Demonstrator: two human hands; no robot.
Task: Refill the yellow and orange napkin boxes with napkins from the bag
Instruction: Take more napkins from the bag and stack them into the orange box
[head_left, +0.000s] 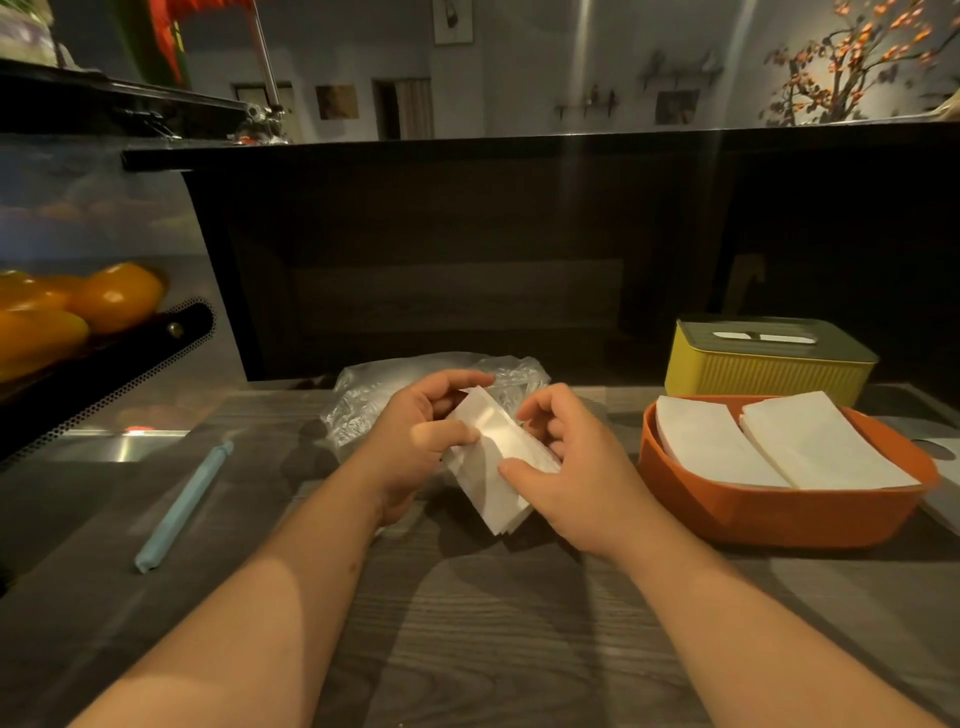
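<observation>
A stack of white napkins is held over the wooden counter between both hands. My left hand grips its left side, thumb on top. My right hand grips its right side, thumb pressed on the near face. Behind them lies the crumpled clear plastic bag. The orange napkin box stands open at the right with two stacks of napkins inside. The yellow napkin box sits behind it with its dark lid on and a slot on top.
A light blue pen lies on the counter at the left. A glass display case with orange fruit stands at the far left. A dark raised counter wall runs along the back. A white lid lies right of the orange box.
</observation>
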